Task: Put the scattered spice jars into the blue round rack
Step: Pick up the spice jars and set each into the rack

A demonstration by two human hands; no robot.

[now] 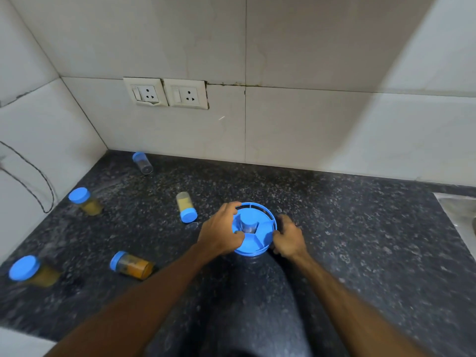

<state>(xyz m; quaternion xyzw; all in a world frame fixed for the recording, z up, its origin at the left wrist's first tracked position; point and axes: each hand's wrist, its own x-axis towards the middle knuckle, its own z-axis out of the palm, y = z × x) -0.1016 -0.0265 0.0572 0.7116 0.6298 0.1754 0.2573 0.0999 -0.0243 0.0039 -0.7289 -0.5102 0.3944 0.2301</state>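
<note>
Head view: both hands, left [222, 231] and right [288, 238], fingers curled around the rack [253, 244], likely steadying it; five jars lie scattered left.

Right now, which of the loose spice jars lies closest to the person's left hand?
The pale-yellow jar, lying with its blue cap toward the camera, just left of the left hand on the blue rack. The other four jars lie farther off to the left.
</note>
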